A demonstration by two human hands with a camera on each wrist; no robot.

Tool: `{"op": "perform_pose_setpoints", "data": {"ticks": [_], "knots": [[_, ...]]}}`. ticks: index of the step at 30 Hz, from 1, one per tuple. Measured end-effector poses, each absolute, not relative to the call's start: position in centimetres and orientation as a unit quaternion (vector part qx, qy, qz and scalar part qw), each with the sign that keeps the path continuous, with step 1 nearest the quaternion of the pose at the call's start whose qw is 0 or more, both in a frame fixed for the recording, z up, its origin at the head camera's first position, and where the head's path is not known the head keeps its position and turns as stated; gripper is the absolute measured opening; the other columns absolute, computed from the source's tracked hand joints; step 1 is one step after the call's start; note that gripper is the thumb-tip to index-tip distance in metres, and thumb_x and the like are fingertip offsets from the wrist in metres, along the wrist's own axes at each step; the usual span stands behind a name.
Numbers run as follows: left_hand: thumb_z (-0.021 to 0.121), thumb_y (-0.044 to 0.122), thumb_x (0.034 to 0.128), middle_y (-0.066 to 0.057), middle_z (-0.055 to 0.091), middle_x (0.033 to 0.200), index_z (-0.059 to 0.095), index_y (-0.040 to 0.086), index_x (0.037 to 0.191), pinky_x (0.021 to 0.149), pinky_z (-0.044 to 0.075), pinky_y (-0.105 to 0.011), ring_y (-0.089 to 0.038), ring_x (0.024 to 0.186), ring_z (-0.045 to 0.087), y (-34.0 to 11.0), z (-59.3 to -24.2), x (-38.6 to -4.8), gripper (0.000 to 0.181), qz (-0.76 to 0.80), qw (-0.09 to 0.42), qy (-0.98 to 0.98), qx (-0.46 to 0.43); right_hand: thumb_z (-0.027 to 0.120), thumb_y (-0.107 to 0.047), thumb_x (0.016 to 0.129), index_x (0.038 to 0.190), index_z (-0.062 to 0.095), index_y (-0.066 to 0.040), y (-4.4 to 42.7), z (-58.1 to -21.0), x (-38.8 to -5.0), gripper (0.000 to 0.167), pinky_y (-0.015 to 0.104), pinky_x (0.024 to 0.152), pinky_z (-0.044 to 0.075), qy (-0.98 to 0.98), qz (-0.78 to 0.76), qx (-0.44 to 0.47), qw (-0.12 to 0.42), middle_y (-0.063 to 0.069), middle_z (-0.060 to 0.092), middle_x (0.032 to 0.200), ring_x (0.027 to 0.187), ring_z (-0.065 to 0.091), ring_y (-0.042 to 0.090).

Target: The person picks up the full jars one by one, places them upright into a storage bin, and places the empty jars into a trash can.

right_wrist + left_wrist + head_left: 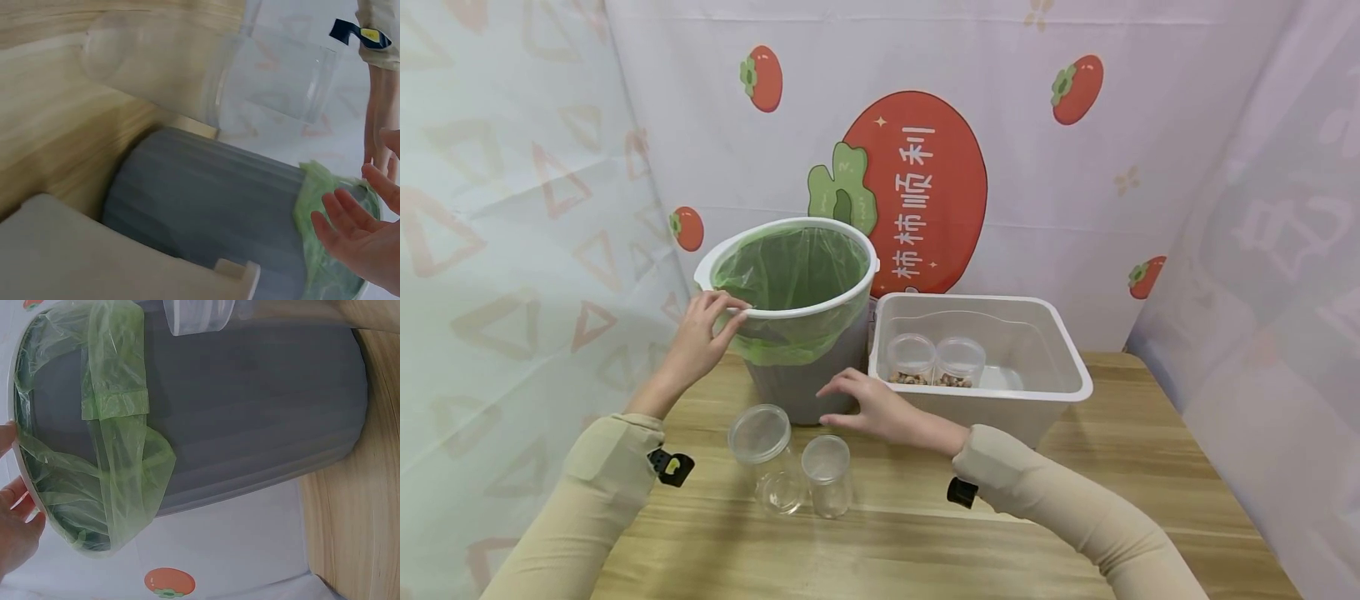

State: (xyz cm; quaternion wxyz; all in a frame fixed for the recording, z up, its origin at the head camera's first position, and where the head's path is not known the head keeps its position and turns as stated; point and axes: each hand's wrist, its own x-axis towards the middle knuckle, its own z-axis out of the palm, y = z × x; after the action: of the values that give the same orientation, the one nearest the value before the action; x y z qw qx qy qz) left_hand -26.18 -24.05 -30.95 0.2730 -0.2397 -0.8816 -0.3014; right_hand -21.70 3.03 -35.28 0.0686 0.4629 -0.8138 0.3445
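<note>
A grey trash can (805,392) stands on the wooden table, lined with a translucent green bag (805,342) folded over its white rim (790,313). My left hand (703,333) pinches the rim at its near left side, thumb and fingers around the edge, as the left wrist view also shows at the bag's rim (25,469). My right hand (876,408) hovers before the can's lower front, fingers spread and slightly bent, holding nothing. Below the hands stand two clear lidded jars, a larger jar (762,442) and a smaller jar (829,479).
Right of the can sits a white plastic bin (977,408). Inside it are two clear lidded jars (912,358) with brown, nut-like pieces at the bottom. A white curtain printed with persimmons (917,192) hangs behind the wooden table (880,558).
</note>
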Motion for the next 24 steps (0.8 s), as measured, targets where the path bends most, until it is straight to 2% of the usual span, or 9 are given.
{"op": "perform_pose_setpoints", "data": {"ticks": [17,24], "knots": [[0.054,0.008,0.0877,-0.022,0.047,0.102,0.058,-0.001,0.095,0.086,0.025,-0.055,-0.041,0.106,0.035,-24.0,-31.1,-26.3,0.012,-0.311,0.283,-0.874,-0.244,0.063,-0.025,0.082,0.112,0.058,-0.007,2.5,-38.3,-20.5,0.035,0.022,0.087,0.039,-0.838,0.286,0.464,-0.027,0.005,0.055,0.108,0.102,0.052,0.015],[0.054,0.007,0.0875,-0.022,0.047,0.101,0.057,-0.003,0.095,0.086,0.024,-0.055,-0.042,0.105,0.035,-24.0,-31.1,-26.3,0.012,-0.313,0.288,-0.870,-0.249,0.062,-0.030,0.083,0.119,0.053,-0.012,2.1,-39.1,-20.5,0.042,0.024,0.092,0.036,-0.850,0.259,0.454,-0.068,0.005,0.051,0.117,0.110,0.047,0.015]]}}
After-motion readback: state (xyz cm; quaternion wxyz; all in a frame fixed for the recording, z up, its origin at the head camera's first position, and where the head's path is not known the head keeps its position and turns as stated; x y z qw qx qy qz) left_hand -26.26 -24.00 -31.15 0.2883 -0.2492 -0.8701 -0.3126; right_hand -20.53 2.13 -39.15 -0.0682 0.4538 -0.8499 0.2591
